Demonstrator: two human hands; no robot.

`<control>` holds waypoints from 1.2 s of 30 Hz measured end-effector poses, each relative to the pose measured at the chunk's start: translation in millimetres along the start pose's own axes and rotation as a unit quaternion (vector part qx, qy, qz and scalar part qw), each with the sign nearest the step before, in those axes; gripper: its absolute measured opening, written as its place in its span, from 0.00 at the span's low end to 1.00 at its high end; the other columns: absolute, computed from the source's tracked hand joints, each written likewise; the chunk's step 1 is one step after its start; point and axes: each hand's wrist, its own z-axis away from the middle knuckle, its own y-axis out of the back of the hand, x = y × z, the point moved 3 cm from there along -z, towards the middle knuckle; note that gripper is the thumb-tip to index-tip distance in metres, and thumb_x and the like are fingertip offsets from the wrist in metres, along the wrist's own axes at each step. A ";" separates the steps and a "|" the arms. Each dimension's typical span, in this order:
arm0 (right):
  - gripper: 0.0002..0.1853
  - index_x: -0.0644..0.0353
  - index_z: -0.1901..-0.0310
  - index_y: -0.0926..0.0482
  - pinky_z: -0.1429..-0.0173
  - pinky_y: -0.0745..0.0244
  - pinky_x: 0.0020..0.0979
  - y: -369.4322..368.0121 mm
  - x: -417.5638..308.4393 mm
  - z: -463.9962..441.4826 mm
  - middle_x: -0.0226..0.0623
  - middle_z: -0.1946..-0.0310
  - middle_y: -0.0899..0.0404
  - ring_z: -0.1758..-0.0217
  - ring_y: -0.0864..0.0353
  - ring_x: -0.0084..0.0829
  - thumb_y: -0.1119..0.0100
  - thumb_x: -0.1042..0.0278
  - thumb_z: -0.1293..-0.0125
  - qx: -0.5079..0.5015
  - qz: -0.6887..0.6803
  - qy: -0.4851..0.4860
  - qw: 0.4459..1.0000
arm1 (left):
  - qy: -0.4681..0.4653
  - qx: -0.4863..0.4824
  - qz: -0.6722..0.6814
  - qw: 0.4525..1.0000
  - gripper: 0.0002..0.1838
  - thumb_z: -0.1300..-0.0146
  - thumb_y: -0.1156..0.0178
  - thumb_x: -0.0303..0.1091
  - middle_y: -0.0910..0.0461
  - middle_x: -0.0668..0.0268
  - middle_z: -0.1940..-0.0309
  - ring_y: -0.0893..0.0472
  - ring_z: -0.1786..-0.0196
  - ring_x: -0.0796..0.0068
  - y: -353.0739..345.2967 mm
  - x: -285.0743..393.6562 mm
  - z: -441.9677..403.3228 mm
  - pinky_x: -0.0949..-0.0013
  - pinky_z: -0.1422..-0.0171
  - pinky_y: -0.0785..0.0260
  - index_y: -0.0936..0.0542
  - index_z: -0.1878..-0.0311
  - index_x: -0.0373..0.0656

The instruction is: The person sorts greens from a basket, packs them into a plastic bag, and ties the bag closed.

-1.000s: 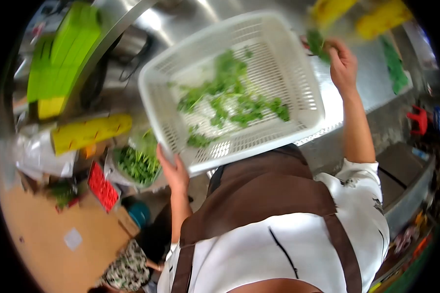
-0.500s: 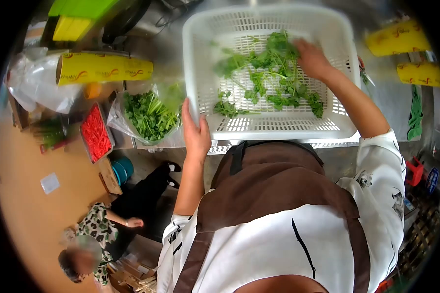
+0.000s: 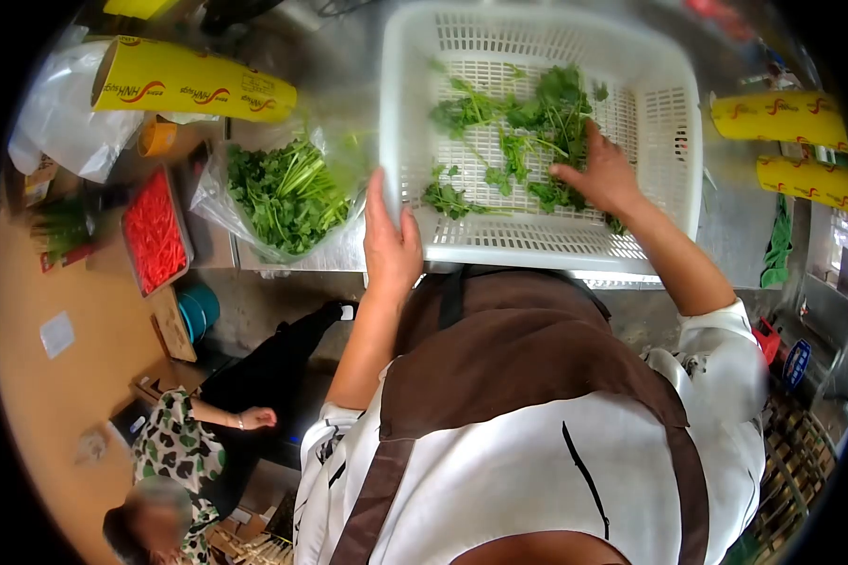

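My left hand (image 3: 393, 240), thumb spread from fingers, against the white basket (image 3: 537, 255) near its left corner, basket along the desk (image 3: 737, 231)'s front edge, my right hand (image 3: 607, 179) inside, spread at green herbs (image 3: 554, 113)

Toward the left end of the worktop (image 3: 730, 221) lies a yellow roll (image 3: 198, 80) with red marks, a clear bag (image 3: 71, 118) just beside its outer end. Near the front left corner, red shreds (image 3: 154, 231) fill a tray (image 3: 187, 235). Two more rolls, one at (image 3: 780, 118) and one at (image 3: 812, 185), lie side by side at the right end, and a crumpled green cloth (image 3: 777, 247) is by the front right corner. Below the front edge on the left are a blue bucket (image 3: 198, 311), a board (image 3: 172, 323) touching or just beside it, and a person (image 3: 174, 447) in a patterned top and black trousers. Below the right corner show a red thing (image 3: 768, 341), partly hidden, and a blue sign (image 3: 797, 364).
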 end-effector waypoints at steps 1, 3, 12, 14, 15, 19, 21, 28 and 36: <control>0.54 0.61 0.31 0.54 0.34 0.42 0.45 -7.4 -8.2 3.0 0.58 0.37 0.43 0.35 0.42 0.52 0.35 0.43 0.52 -0.013 0.051 0.014 0.998 | -0.001 -0.001 0.002 1.000 0.30 0.40 0.52 0.23 0.38 0.42 0.40 0.36 0.38 0.45 -0.2 0.7 -0.5 0.58 0.35 0.42 0.46 0.34 0.35; 0.55 0.60 0.31 0.56 0.34 0.40 0.44 -12.7 -30.0 11.1 0.59 0.38 0.42 0.35 0.41 0.53 0.34 0.42 0.53 -0.005 0.084 0.035 0.996 | 0.014 -0.006 0.025 1.000 0.30 0.40 0.51 0.22 0.38 0.42 0.40 0.36 0.38 0.44 0.4 2.5 -0.8 0.58 0.35 0.42 0.46 0.34 0.35; 0.38 0.65 0.34 0.48 0.43 0.33 0.44 -24.1 3.7 -7.0 0.62 0.48 0.31 0.45 0.30 0.54 0.46 0.71 0.47 0.016 -0.109 0.041 0.993 | -0.007 -0.010 0.028 1.000 0.30 0.41 0.51 0.22 0.40 0.42 0.39 0.37 0.36 0.44 2.3 -0.8 -0.3 0.58 0.33 0.43 0.46 0.34 0.34; 0.33 0.67 0.37 0.43 0.43 0.33 0.43 -12.8 12.8 -7.4 0.63 0.50 0.29 0.49 0.27 0.55 0.51 0.74 0.47 0.049 -0.091 0.013 0.995 | -0.015 -0.007 0.019 1.000 0.30 0.41 0.51 0.23 0.40 0.42 0.38 0.38 0.36 0.44 2.0 -3.3 -1.0 0.58 0.34 0.43 0.46 0.34 0.34; 0.30 0.67 0.38 0.40 0.41 0.34 0.41 -4.9 12.7 -4.1 0.59 0.47 0.30 0.45 0.29 0.53 0.54 0.75 0.46 0.094 -0.107 0.046 0.989 | -0.025 -0.007 0.007 1.000 0.31 0.41 0.51 0.23 0.40 0.42 0.38 0.38 0.36 0.44 1.9 -4.3 -0.6 0.57 0.34 0.43 0.46 0.34 0.35; 0.29 0.64 0.38 0.39 0.37 0.38 0.38 36.6 -11.7 2.7 0.54 0.43 0.32 0.40 0.33 0.49 0.59 0.78 0.44 0.224 -0.163 0.224 0.935 | -0.025 -0.005 -0.001 1.000 0.31 0.40 0.50 0.24 0.40 0.42 0.39 0.38 0.36 0.44 2.1 -4.5 0.2 0.57 0.34 0.43 0.47 0.34 0.35; 0.29 0.63 0.38 0.38 0.37 0.38 0.38 41.3 -19.9 -13.0 0.54 0.45 0.31 0.41 0.32 0.49 0.58 0.78 0.45 0.239 -0.141 0.236 0.931 | -0.025 -0.004 0.001 1.000 0.31 0.40 0.50 0.24 0.40 0.42 0.39 0.37 0.37 0.43 1.3 -4.7 0.5 0.56 0.35 0.42 0.47 0.34 0.36; 0.35 0.50 0.33 0.43 0.37 0.39 0.46 -7.0 -20.7 -90.8 0.52 0.40 0.40 0.35 0.43 0.52 0.42 0.63 0.42 0.147 0.028 0.243 0.959 | -0.027 0.003 0.002 1.000 0.31 0.40 0.51 0.24 0.39 0.42 0.40 0.36 0.39 0.42 2.0 -3.7 1.9 0.55 0.36 0.41 0.47 0.34 0.37; 0.45 0.53 0.32 0.48 0.42 0.36 0.50 3.8 -73.0 -13.1 0.50 0.51 0.27 0.47 0.28 0.47 0.36 0.50 0.49 0.017 0.306 0.179 0.935 | -0.005 -0.006 0.019 1.000 0.31 0.41 0.50 0.24 0.39 0.46 0.37 0.37 0.35 0.49 2.8 -3.7 1.0 0.61 0.32 0.44 0.45 0.33 0.37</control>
